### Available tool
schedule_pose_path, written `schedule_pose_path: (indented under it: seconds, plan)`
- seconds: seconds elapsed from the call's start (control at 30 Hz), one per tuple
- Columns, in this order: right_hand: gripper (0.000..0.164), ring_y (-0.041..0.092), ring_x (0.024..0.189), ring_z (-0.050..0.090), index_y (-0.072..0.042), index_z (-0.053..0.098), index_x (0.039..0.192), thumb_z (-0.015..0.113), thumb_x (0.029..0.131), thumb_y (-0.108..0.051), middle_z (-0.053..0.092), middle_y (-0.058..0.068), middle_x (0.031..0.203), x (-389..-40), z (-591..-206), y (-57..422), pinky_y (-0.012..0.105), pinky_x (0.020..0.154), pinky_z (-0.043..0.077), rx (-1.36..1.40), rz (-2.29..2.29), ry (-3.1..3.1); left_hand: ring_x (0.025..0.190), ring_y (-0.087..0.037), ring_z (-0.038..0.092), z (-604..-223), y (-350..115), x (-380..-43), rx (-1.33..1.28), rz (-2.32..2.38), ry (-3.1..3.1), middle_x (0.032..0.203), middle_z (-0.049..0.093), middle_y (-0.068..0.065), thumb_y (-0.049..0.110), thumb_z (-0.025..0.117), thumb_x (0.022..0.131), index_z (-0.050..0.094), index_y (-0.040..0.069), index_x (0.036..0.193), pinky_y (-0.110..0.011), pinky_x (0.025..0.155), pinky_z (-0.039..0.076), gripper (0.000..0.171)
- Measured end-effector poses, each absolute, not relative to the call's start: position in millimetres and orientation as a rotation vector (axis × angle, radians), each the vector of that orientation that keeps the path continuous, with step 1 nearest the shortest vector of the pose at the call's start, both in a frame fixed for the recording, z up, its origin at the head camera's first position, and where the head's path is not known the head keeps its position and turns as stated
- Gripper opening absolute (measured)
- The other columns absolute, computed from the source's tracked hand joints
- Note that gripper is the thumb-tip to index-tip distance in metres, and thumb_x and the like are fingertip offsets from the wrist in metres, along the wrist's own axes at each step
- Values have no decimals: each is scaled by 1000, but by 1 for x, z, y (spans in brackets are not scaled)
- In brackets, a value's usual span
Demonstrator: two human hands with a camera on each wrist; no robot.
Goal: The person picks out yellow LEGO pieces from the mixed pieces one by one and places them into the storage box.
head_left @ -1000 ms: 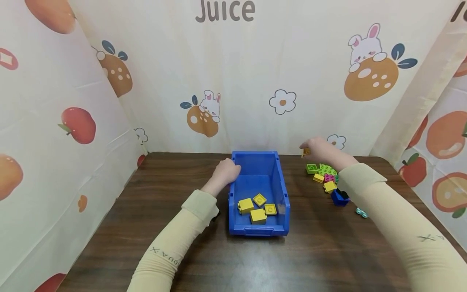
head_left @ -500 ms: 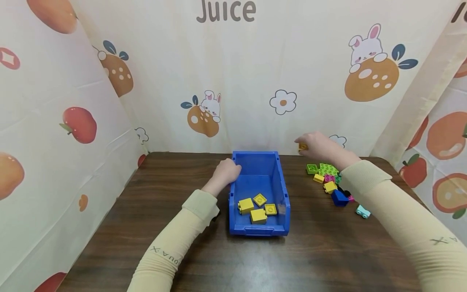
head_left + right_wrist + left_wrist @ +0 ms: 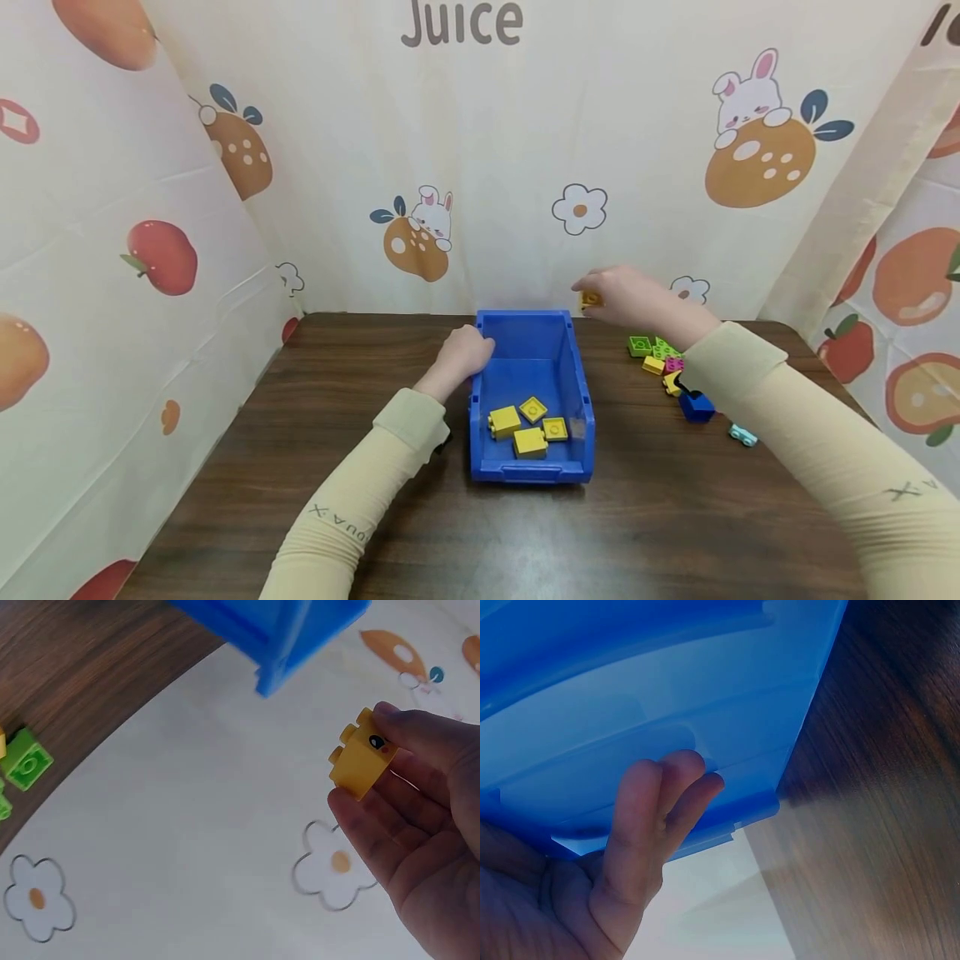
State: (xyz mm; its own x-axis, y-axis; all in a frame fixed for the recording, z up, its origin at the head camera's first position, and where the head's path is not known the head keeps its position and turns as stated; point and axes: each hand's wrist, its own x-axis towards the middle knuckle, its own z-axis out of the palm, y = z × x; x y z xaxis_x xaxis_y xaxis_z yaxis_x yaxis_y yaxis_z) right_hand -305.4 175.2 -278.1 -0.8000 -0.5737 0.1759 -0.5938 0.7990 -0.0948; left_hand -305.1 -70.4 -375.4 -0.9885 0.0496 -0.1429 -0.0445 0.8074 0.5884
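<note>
A blue plastic storage bin (image 3: 525,333) stands in the middle of the brown table, with several yellow toy bricks (image 3: 529,443) on its floor. My left hand (image 3: 465,350) holds the bin's left wall at the rim, its fingers lying along the outside in the left wrist view. Raised by the bin's back right corner, my right hand (image 3: 626,296) pinches a yellow building brick (image 3: 364,761) between thumb and fingers. That brick has studs along one side and a printed eye on its face.
Right of the bin lies a loose group of pieces: a light green brick (image 3: 640,347), a small yellow brick (image 3: 653,365), a pink brick (image 3: 674,364), a blue piece (image 3: 697,407) and a light teal piece (image 3: 742,435). A printed curtain (image 3: 510,150) hangs behind the table.
My right hand has moved left with the yellow building brick, from above the loose pieces to near the bin's back right corner. The left hand has stayed on the bin's wall.
</note>
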Motion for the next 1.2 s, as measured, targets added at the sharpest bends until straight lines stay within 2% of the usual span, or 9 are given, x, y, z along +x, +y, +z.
schedule_pose_path:
  seconds: [0.17, 0.43, 0.7, 0.87, 1.0, 1.2]
  plan:
    - [32, 27, 96, 65, -2, 66, 113, 72, 82, -10, 67, 15, 108, -299, -277, 159, 39, 82, 54, 1015, 201, -2815, 37, -16, 44, -375, -71, -305, -4, 934, 2827, 46, 37, -1, 24, 43, 97, 45, 9, 56, -22, 36, 36, 43]
    - [34, 26, 99, 65, -3, 64, 116, 71, 84, -12, 66, 14, 112, -294, -280, 139, 38, 82, 54, 1084, 262, -2831, 37, -15, 44, -374, -71, -306, -16, 941, 2819, 46, 36, -1, 24, 43, 97, 45, 9, 57, -22, 35, 36, 42]
    - [34, 24, 100, 64, -5, 66, 115, 72, 84, -16, 67, 11, 111, -292, -291, 124, 36, 83, 54, 1147, 256, -2824, 51, -28, 61, -374, -71, -305, -18, 956, 2806, 46, 38, -2, 24, 43, 97, 47, 8, 59, -22, 36, 39, 42]
    - [34, 25, 102, 63, -5, 66, 116, 72, 84, -15, 66, 11, 113, -290, -298, 117, 36, 84, 54, 1181, 252, -2852, 53, -29, 62, -373, -71, -305, -19, 958, 2797, 47, 38, -2, 24, 44, 97, 47, 8, 59, -22, 37, 40, 42]
    - [34, 24, 101, 64, -6, 66, 116, 71, 84, -14, 66, 11, 112, -290, -305, 111, 35, 84, 54, 1200, 260, -2863, 61, -34, 66, -372, -71, -304, -20, 968, 2788, 47, 38, -2, 25, 44, 98, 48, 7, 60, -21, 37, 41, 42]
    - [36, 25, 105, 63, -5, 64, 119, 70, 85, -15, 65, 12, 115, -293, -317, 104, 36, 86, 53, 1237, 284, -2895, 57, -31, 64, -373, -71, -305, -23, 971, 2783, 48, 39, -2, 26, 45, 98, 50, 6, 63, -21, 38, 41, 41]
